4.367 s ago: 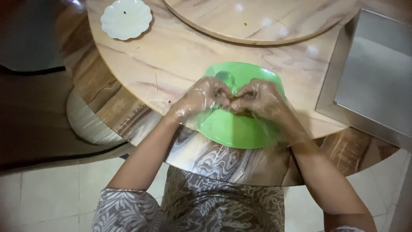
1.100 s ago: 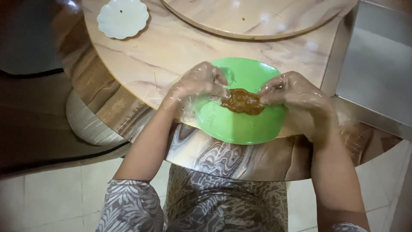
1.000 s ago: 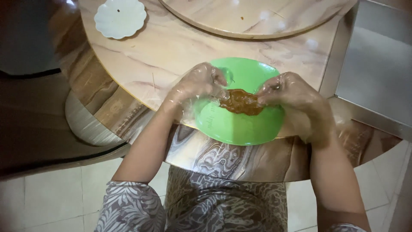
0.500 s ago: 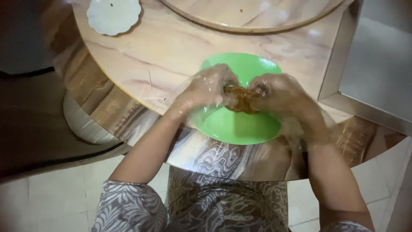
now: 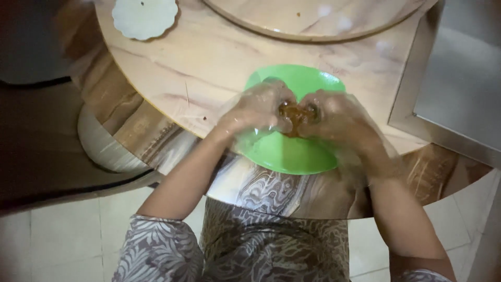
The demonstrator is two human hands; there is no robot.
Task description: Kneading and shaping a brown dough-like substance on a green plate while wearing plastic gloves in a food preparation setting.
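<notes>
1. Left hand (image 5: pixel 257 109) and right hand (image 5: pixel 339 117), both in clear plastic gloves, fingers curled and pressed together around a brown food lump (image 5: pixel 296 113).
2. Lump is between the fingertips, above the green bowl (image 5: pixel 300 151) at the round marble-pattern table (image 5: pixel 209 62) edge.
3. Farther: white scalloped plate (image 5: pixel 144 16), metal tray (image 5: pixel 459 83) at right.
</notes>
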